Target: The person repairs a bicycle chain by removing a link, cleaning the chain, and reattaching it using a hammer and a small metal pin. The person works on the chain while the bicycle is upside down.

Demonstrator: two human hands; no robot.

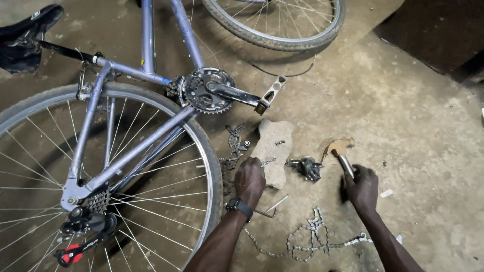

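While the bike lies flat on the concrete floor (423, 151), both hands work low beside the rear wheel.

left hand: left hand (249, 180) curled, fingers pressed down on chain links at the edge of the stone block (274, 151); dark watch (239, 205) on the wrist
right hand: right hand (362, 187) closed tight round the handle of the hammer (339, 151); hammer head points up-screen, just right of the stone
chain: one loose length of chain (302, 242) coiled on the floor between the forearms; another dark run of chain (233, 151) left of the stone, its end under the left hand
stone block: one, pale, rough, lying on the floor below the pedal
small parts: one dark metal derailleur-like piece (307, 167) between stone and hammer; one bent hex key (269, 209) near the left wrist
bike: one purple frame (146, 35), two wheels in view, rear wheel (101, 176) near, one crank with chainring (209, 90), one pedal (272, 93), black saddle (27, 35) top left
containers: cannot tell of any
labels: one small red tag (70, 254) by the rear derailleur
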